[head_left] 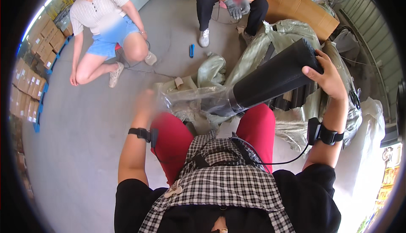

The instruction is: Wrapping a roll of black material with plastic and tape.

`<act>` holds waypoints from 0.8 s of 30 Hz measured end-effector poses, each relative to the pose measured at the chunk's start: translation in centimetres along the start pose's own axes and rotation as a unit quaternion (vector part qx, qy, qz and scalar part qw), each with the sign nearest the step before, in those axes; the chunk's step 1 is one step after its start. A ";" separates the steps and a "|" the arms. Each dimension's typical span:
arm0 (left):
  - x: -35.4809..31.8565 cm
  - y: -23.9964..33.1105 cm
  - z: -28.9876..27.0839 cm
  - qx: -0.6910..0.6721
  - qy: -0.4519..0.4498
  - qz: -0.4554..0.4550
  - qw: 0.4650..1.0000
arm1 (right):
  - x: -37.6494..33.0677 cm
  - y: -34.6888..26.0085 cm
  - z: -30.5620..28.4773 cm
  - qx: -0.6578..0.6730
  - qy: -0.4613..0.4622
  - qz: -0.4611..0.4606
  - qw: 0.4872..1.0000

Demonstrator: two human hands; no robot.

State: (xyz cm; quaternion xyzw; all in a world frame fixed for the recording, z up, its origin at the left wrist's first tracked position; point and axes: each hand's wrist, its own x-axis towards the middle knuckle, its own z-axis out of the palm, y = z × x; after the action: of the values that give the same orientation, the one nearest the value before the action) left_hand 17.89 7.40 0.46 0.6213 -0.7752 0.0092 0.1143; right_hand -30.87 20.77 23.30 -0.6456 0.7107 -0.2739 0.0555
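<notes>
black roll (275,74) has right grip (332,80) clamped on its end, left grip (146,106) too blurred to tell; cartons (26,77) bear labels.

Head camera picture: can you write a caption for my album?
A right hand with fingers on the end of a black roll, and a blurred left hand beside clear plastic.
</notes>
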 end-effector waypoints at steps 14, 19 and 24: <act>-6.9 19.3 10.6 -0.822 -0.391 -0.402 0.099 | -5.6 -8.1 3.0 0.034 0.130 -0.173 0.976; -8.0 21.2 9.9 -0.913 -0.295 -0.279 0.049 | -11.8 -10.1 0.8 0.037 0.084 -0.281 0.955; -5.8 20.3 5.7 -0.940 -0.245 -0.214 0.101 | -16.0 -8.5 -2.3 0.069 0.137 -0.302 0.941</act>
State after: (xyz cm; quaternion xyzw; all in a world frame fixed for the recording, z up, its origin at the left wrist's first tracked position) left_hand -1.45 16.73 -3.58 0.1237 0.0177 -0.9047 0.4074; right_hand -21.78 36.50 24.76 -0.7808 0.4624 -0.4118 -0.0831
